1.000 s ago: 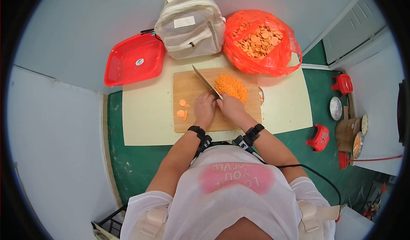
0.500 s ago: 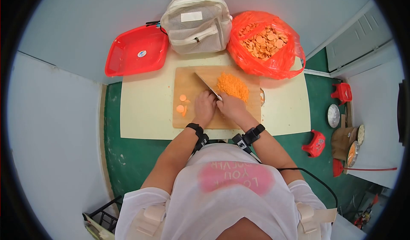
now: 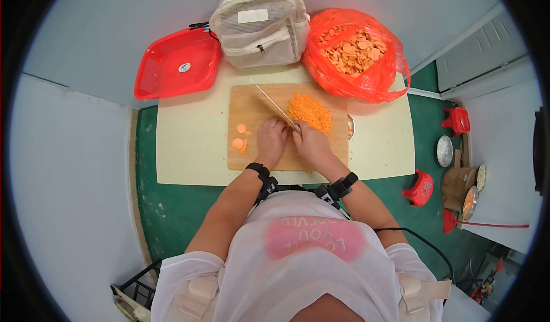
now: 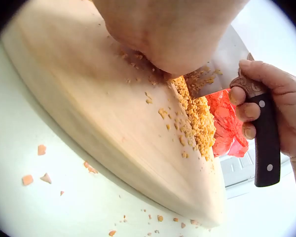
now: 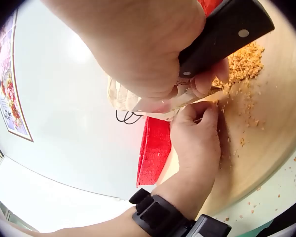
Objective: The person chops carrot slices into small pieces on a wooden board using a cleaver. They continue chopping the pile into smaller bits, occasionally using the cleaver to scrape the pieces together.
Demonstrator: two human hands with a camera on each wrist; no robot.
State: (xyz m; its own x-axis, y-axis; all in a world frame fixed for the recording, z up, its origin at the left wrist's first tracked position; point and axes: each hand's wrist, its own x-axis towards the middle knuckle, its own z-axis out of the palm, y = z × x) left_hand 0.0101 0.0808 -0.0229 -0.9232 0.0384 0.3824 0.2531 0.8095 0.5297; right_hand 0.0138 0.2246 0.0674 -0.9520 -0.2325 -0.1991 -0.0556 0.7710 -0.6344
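My right hand (image 3: 313,145) grips the black handle (image 4: 267,140) of a broad knife (image 3: 274,105), its blade slanting up and left over a wooden cutting board (image 3: 246,104). Beside the blade, on its left, my left hand (image 3: 271,141) rests on the board with bent fingers; in the right wrist view the left hand (image 5: 197,140) has its fingertips close under the blade, and what lies beneath them is hidden. Finely chopped carrot (image 3: 310,113) is heaped right of the blade. Carrot slices (image 3: 238,143) lie at the board's left. Crumbs stick to the blade (image 4: 222,64).
Behind the board stand a red basin (image 3: 180,64), a mesh backpack (image 3: 260,27) and a red plastic bag (image 3: 321,73) full of carrot slices. Small crumbs dot the pale table (image 3: 189,150). Red stools (image 3: 421,188) and metal bowls (image 3: 444,150) are on the floor at right.
The knife's blade has tipped so that it looks narrower from above, with its far end farther up and left. Both hands stay close together at the board. The head view has shifted slightly.
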